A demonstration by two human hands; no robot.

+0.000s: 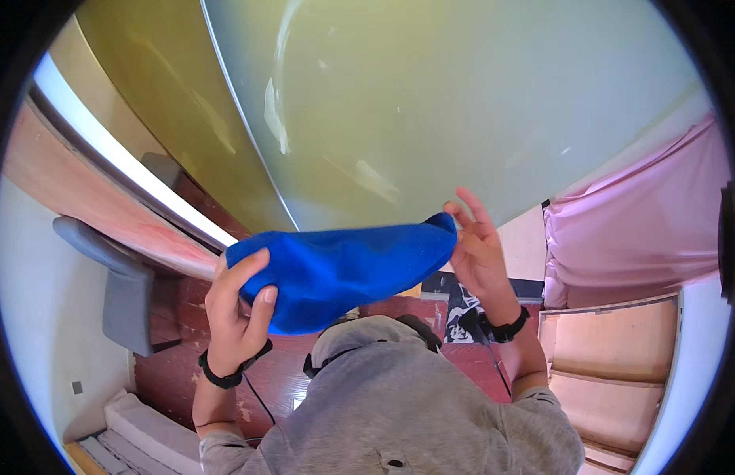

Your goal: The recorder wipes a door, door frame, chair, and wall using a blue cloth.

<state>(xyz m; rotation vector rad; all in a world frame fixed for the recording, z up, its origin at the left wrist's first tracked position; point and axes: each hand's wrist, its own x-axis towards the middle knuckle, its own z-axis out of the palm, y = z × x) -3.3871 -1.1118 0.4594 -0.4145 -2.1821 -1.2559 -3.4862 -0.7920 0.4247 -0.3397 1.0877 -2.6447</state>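
A blue piece of cloth (344, 267), shaped somewhat like a sock, is stretched sideways between my hands. My left hand (240, 312) grips its wide left end, thumb and a finger on the near face and the others hidden behind. At the narrow right end, my right hand (477, 252) pinches the edge with the thumb and a finger, while other fingers stick up. A dark fold (442, 222) shows at that upper right corner. Each wrist wears a black band, the left one (225, 374) and the right one (510, 325).
Ahead rises a large glossy greenish panel (403, 119) with white smears and a metal seam. A grey chair (130, 303) stands left, and a pink curtain (635, 219) hangs right above an open wooden shelf unit (608, 344). Red boards cover the floor (177, 380). Thin black cords run from the wristbands.
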